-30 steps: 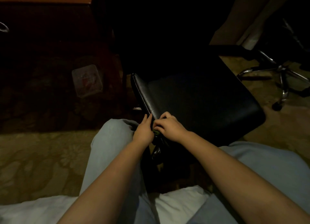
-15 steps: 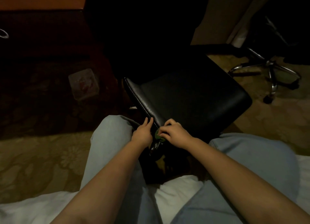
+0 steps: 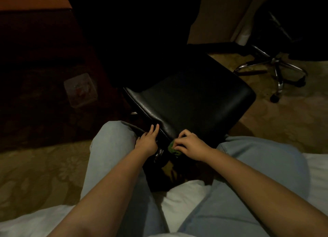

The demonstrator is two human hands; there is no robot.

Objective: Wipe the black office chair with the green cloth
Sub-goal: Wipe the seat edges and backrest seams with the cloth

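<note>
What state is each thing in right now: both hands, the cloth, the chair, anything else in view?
left hand: fingers resting on the near corner edge of the seat, holding nothing.
right hand: closed on the cloth, pressing it to the seat's near edge.
green cloth: bunched up, mostly hidden under the fingers.
black office chair: upright, seat bare.
second chair: standing on the carpet behind, only its chrome base clear.
clear container: lying on the dark floor, contents unclear.

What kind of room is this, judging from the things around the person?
Probably a hotel room or bedroom with a work corner: white bedding under the seated person, patterned carpet, a wooden desk, and a second chair's chrome wheeled base beyond the black office chair.
</note>
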